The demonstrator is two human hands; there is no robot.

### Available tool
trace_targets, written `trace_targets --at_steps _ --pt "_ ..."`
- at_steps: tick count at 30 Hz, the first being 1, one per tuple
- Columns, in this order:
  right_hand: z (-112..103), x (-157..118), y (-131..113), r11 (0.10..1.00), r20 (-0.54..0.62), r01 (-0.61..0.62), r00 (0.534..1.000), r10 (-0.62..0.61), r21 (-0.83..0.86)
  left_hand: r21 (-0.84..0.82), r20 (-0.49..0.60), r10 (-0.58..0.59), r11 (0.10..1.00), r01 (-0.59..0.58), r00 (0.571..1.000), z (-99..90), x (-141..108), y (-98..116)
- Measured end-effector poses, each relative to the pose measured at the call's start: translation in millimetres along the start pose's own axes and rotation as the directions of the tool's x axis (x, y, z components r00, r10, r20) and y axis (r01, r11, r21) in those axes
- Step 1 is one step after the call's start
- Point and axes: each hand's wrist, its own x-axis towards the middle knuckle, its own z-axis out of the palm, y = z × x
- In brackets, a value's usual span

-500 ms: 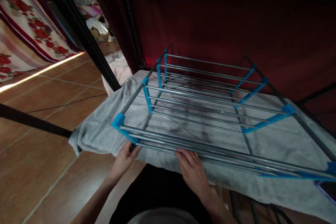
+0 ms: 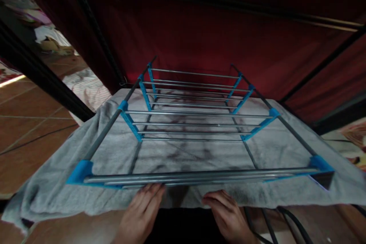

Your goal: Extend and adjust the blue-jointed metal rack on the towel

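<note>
A metal rack (image 2: pixel 200 114) with grey tubes and blue plastic joints lies on a grey cloth (image 2: pixel 108 202). My left hand (image 2: pixel 144 211) is at the rack's front tubes, left of the middle, its fingers together and their tips hidden beneath the lowest tube; what they grip cannot be made out. Right of the middle, my right hand (image 2: pixel 227 211) is just below the front tubes, over the cloth's edge. Its fingers are bent and pressed together, and nothing can be seen between them.
Dark red curtains (image 2: pixel 185 34) hang behind the rack within a black frame. A black post (image 2: pixel 42 72) slants down at the left, beside the tiled floor. Black curved tubes (image 2: pixel 297 225) are below the cloth at the lower right.
The view has turned right, so the rack now faces me more squarely. My left hand has moved from the rack's left front corner toward the middle. My right hand has dropped just below the tubes.
</note>
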Motion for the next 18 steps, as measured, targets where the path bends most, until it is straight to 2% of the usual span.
trace_targets --at_steps 2,4,7,9,12,14,16,18 --pt "-7.0 -19.3 13.9 0.997 -0.069 -0.083 0.994 0.083 0.002 -0.001 0.038 0.014 1.000 -0.014 0.999 12.1 37.8 1.6" --pt "-16.7 -40.8 29.6 0.983 -0.147 -0.182 0.973 0.180 -0.002 -0.069 0.065 0.021 0.997 -0.016 0.998 30.8 69.8 -3.7" --pt "-35.1 -77.1 52.3 0.944 -0.281 -0.328 0.904 0.322 0.029 -0.179 0.128 0.022 0.984 0.001 0.991 67.1 105.4 -19.5" --pt "-47.4 -101.2 65.4 0.883 -0.368 -0.462 0.810 0.457 0.079 -0.247 0.215 0.032 0.969 0.023 0.976 89.7 125.3 -29.0" --pt "-64.2 -127.8 86.6 0.735 -0.482 -0.658 0.596 0.642 0.167 -0.339 0.334 0.051 0.938 0.069 0.941 111.3 154.7 -32.4" --pt "-75.9 -134.9 106.8 0.661 -0.541 -0.721 0.479 0.692 0.207 -0.353 0.357 0.033 0.930 0.101 0.934 118.7 173.8 -27.3" --pt "-88.8 -132.3 133.4 0.631 -0.581 -0.736 0.409 0.704 0.245 -0.337 0.361 0.015 0.934 0.115 0.932 125.2 191.3 -19.8" --pt "-102.3 -121.4 163.8 0.635 -0.606 -0.714 0.374 0.703 0.296 -0.317 0.370 0.012 0.942 0.114 0.929 133.1 206.4 -13.8"
